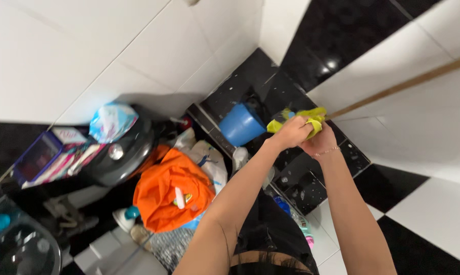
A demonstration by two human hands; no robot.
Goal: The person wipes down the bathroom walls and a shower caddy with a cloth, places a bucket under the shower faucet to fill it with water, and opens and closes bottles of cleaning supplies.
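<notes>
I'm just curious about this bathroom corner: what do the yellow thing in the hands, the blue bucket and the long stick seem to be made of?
The yellow cloth, bunched between the left hand and right hand, looks like soft matte fabric: it folds and crumples. The blue bucket looks like smooth moulded plastic, evenly coloured with a slight sheen. The long stick is tan and dull, probably wood, though painted metal cannot be ruled out.

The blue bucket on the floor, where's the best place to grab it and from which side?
Judging by its pose, take the blue bucket by its upper rim, coming from above on its left side. It sits tilted against the dark tiles, and both hands bunching the yellow cloth crowd its right side.
</notes>
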